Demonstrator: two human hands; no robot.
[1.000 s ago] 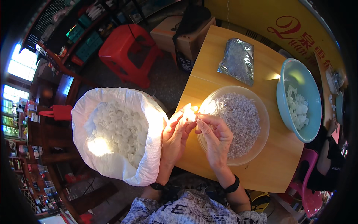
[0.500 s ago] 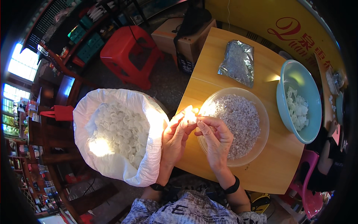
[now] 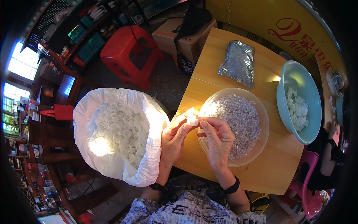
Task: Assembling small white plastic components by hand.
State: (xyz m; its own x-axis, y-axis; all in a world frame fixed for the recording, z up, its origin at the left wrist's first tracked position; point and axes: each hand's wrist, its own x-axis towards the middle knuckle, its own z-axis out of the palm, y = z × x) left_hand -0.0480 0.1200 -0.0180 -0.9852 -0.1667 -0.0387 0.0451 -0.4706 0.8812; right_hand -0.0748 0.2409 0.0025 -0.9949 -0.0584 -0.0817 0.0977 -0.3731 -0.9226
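Between my hands, under strong glare, is a small white plastic piece (image 3: 193,123). My left hand (image 3: 173,137) is closed and pinches it between thumb and fingers. On its right side, my right hand (image 3: 217,139) holds thumb and forefinger pressed together; whatever lies between those fingertips is too small to make out. Left of my hands stands a white woven sack (image 3: 151,164), filled with translucent white ring-shaped plastic parts (image 3: 125,128). Behind my right hand, a round clear tub (image 3: 263,146) holds a heap of tiny transparent plastic pieces (image 3: 238,123).
On the wooden table (image 3: 276,170) lie a clear bag of small parts (image 3: 238,61) and a light blue basin (image 3: 311,125) with white pieces. A red stool (image 3: 123,50) and a carton (image 3: 167,37) stand beyond. At right, another person's arm (image 3: 328,156) shows near a pink chair (image 3: 309,179).
My fingers have shifted slightly, and the white piece shows more plainly between them. My right fingertips have moved a little to the right. The rest looks unchanged.
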